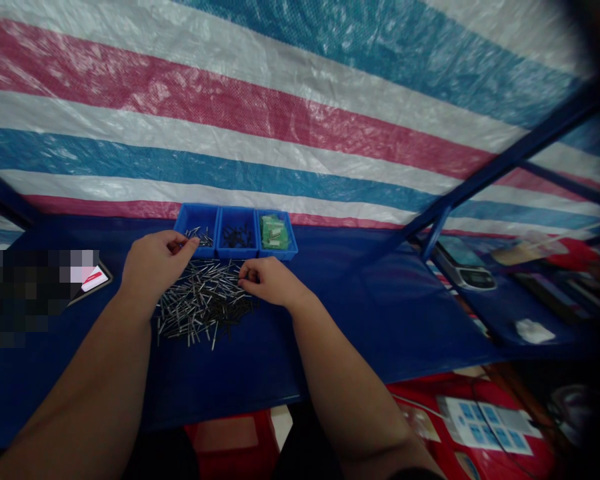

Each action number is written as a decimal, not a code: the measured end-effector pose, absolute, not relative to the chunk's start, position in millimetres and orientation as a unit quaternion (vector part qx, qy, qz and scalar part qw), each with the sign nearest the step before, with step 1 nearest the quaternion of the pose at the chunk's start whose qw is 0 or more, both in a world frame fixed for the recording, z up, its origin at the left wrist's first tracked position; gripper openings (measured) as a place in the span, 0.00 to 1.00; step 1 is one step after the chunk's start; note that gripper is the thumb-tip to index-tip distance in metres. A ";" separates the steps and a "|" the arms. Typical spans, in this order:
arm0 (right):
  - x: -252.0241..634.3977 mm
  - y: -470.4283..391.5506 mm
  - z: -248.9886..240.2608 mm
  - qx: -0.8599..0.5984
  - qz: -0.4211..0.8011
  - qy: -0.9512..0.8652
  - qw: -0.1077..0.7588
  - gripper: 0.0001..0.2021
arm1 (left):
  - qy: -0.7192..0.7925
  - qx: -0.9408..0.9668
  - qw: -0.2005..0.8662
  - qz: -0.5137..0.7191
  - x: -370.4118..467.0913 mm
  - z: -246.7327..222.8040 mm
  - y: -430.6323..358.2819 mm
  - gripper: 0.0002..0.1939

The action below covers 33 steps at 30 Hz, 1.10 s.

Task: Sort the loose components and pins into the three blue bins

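My left hand [155, 260] is closed in a pinch at the front left of a blue bin [196, 213] with silver pins [200, 235] in it. Whatever its fingertips hold is too small to make out. My right hand [270, 280] has its fingers curled together over the right edge of a loose pile of thin silver pins [195, 300]; its fingertips are partly hidden. Dark, short pieces [227, 310] are mixed in at the pile's right side. A middle blue bin [237, 253] has dark pieces inside, and a right-hand blue bin [291, 248] contains green packets [274, 233].
The blue table [370, 313] stretches to both sides, with a phone-like device [97, 279] at left. A scale [467, 267] and white crumpled material [534, 331] are at right. Blue frame bars [460, 193] and a striped sheet [280, 127] stand behind; printed papers [485, 427] lie lower right.
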State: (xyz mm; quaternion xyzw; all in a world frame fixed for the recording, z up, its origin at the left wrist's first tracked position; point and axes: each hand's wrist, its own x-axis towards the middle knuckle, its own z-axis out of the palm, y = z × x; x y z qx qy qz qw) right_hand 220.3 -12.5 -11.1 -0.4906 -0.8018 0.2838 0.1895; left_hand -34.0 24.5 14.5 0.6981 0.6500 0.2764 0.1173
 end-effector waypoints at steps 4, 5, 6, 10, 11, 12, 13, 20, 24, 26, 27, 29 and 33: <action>220.7 -11.6 -10.7 -0.487 0.291 -0.802 0.184 0.02 | 0.632 0.744 0.157 0.149 -42.1 14.5 25.0 0.20; 220.7 -11.4 -10.7 -0.487 0.293 -0.802 0.183 0.02 | 0.623 0.754 0.175 0.112 -43.1 13.3 25.2 0.20; 220.7 -11.2 -10.9 -0.487 0.294 -0.802 0.183 0.02 | 0.615 0.761 0.191 0.080 -43.6 11.5 25.4 0.20; 220.9 -10.9 -12.8 -0.483 0.290 -0.804 0.191 0.02 | 0.622 0.758 0.198 0.021 -41.1 1.3 27.1 0.25; 221.0 -11.0 -13.3 -0.483 0.289 -0.804 0.192 0.02 | 0.628 0.755 0.190 0.015 -40.1 -1.0 27.6 0.26; 221.0 -11.0 -13.7 -0.483 0.289 -0.804 0.193 0.02 | 0.632 0.753 0.183 0.010 -39.1 -2.9 28.0 0.27; 221.0 -11.1 -13.9 -0.484 0.289 -0.803 0.193 0.02 | 0.635 0.752 0.178 0.005 -38.1 -4.4 28.4 0.26; 220.5 -11.2 -13.3 -0.481 0.293 -0.802 0.199 0.02 | 0.646 0.749 0.149 -0.006 -31.7 -8.3 26.1 0.19; 220.9 -11.0 -13.6 -0.480 0.292 -0.801 0.206 0.02 | 0.644 0.749 0.154 0.019 -29.8 -1.1 22.2 0.17; 221.3 -10.9 -13.6 -0.481 0.291 -0.801 0.206 0.02 | 0.635 0.752 0.158 0.071 -29.6 6.0 20.4 0.17; 221.6 -10.9 -13.6 -0.481 0.290 -0.801 0.205 0.02 | 0.634 0.750 0.153 0.113 -29.5 9.4 19.8 0.16; 221.9 -10.8 -13.5 -0.482 0.288 -0.802 0.204 0.02 | 0.636 0.731 0.129 0.212 -29.3 13.8 19.6 0.17; 221.9 -10.9 -13.2 -0.478 0.288 -0.803 0.207 0.02 | 0.652 0.686 0.101 0.308 -29.6 11.2 24.3 0.23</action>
